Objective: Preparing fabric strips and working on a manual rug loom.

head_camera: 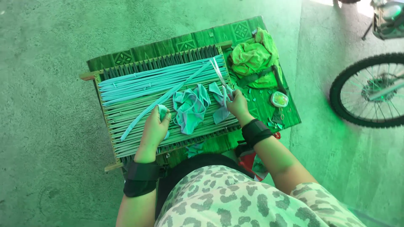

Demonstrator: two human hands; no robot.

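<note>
— What's closest to you?

— My spotted top, then my wrists in dark bands. My left hand [155, 126] is closed on one end of a pale strip [168, 96]; the strip runs up and to the right across the slatted frame [126, 113].

— And the other hand?

— My right hand [236, 105] is shut around scissors [221, 77], blades pointing up and left toward the strip's far end. It is the nearer one there.

— Anything between?

— A crumpled pale cloth [191, 107] lies between my hands. A green cloth heap [252, 59] and a small round tin [279, 99] sit right, on the surface [185, 42].
</note>
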